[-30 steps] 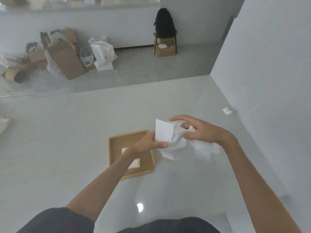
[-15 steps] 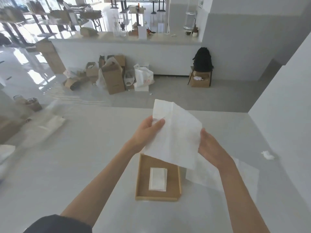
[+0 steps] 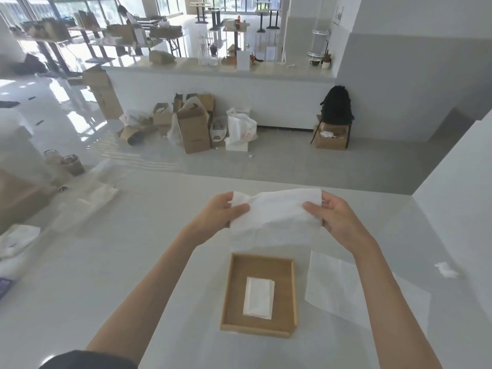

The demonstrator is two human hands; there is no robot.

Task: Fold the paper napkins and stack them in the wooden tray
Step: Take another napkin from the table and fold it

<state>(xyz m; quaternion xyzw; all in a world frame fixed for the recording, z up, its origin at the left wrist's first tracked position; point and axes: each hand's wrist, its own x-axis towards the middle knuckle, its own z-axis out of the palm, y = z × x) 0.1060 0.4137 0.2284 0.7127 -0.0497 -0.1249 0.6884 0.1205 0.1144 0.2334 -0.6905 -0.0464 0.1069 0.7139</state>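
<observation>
I hold a white paper napkin [image 3: 277,211] stretched in the air above the white table. My left hand [image 3: 222,213] pinches its left edge and my right hand [image 3: 331,214] pinches its right edge; the lower part hangs down toward the tray. The wooden tray [image 3: 229,288] sits on the table just below, nearer to me. A folded white napkin [image 3: 259,297] lies flat inside it. An unfolded napkin [image 3: 335,286] lies flat on the table to the right of the tray, partly under my right forearm.
A crumpled scrap of tissue [image 3: 446,270] lies at the table's right side near the white wall. Plastic packaging [image 3: 90,201] and a white bag [image 3: 16,239] lie on the left. Cardboard boxes [image 3: 193,129] and a counter stand beyond the far table edge.
The napkin went from bunched low over the table to spread between both hands at its two sides, held level. The view has tilted up, showing the room.
</observation>
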